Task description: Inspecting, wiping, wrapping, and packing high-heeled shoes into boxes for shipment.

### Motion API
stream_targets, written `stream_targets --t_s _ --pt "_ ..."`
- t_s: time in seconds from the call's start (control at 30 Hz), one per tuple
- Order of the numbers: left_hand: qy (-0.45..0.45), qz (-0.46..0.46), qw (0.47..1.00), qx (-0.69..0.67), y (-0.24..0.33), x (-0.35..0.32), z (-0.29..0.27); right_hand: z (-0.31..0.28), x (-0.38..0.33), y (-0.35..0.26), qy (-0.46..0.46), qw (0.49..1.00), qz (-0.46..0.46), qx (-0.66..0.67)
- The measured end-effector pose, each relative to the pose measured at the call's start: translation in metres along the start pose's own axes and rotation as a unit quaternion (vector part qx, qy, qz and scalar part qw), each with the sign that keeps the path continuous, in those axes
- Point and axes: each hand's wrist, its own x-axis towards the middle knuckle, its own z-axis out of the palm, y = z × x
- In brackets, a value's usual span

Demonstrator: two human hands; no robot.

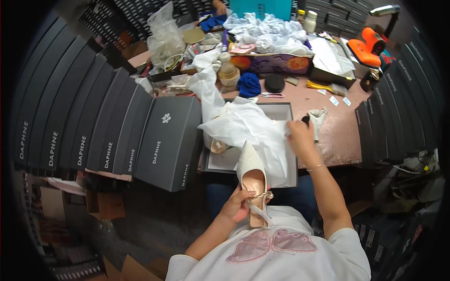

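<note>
A white pointed shoe (251, 159) with a tan insole and an ankle strap is gripped in my left hand (237, 206), toe pointing away from me. It is over the near side of an open shoebox (293, 175) with dark outer walls and a pale inside. Crumpled white tissue paper (248, 122) spills across the box, and part of another shoe (218, 146) shows under it. My right hand (301, 139) is at the box's right edge, fingers curled together and slightly blurred; what they hold is hidden. Just beyond it lies a whitish cloth (318, 119) beside something black.
Dark shoeboxes stand in rows on the left (164, 136) and right (391, 112). Behind the open box are a jar (228, 75), a blue cloth (249, 85), a black round lid (274, 83), a yellow-handled brush (328, 87) and a carton (276, 63) heaped with white paper.
</note>
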Motion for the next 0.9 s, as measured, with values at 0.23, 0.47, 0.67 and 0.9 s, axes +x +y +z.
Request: stream_targets --t_s 0.23,0.47,0.67,0.9 --pt "-0.061 -0.017 0.998 -0.023 0.017 0.009 -0.005 -0.088 -0.052 -0.087 -0.173 0.909 -0.204 0.32" --pt "0.024 0.045 0.998 0.046 0.012 0.008 0.011 -0.031 -0.049 -0.1 0.06 0.942 -0.266 0.195" --pt "-0.003 0.033 0.996 0.08 0.007 0.017 0.004 -0.045 -0.037 -0.09 -0.038 0.873 -0.065 0.482" --pt "0.122 0.089 0.988 -0.018 0.006 0.03 -0.007 -0.06 -0.032 -0.087 -0.105 0.811 -0.104 0.567"
